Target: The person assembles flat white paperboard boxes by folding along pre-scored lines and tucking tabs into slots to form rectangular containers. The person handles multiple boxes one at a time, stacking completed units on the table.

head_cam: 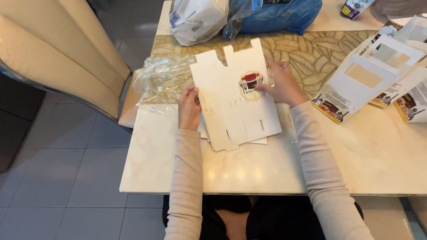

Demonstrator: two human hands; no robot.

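A flat white cardboard box blank (pixel 231 102) with tabs and slots lies on top of a small stack of similar blanks on the marble table (pixel 178 169). My left hand (pixel 189 109) grips the stack's left edge. My right hand (pixel 280 84) rests on the blank's right side, its thumb and fingers pressing a red and cream round sticker (pixel 250 83) onto the card.
Crumpled clear plastic wrap (pixel 162 78) lies left of the blanks on a gold leaf-patterned runner (pixel 311 53). White and blue plastic bags (pixel 240 15) sit at the far edge. Folded windowed boxes (pixel 378 75) pile at the right. A cream chair (pixel 62 53) stands at left.
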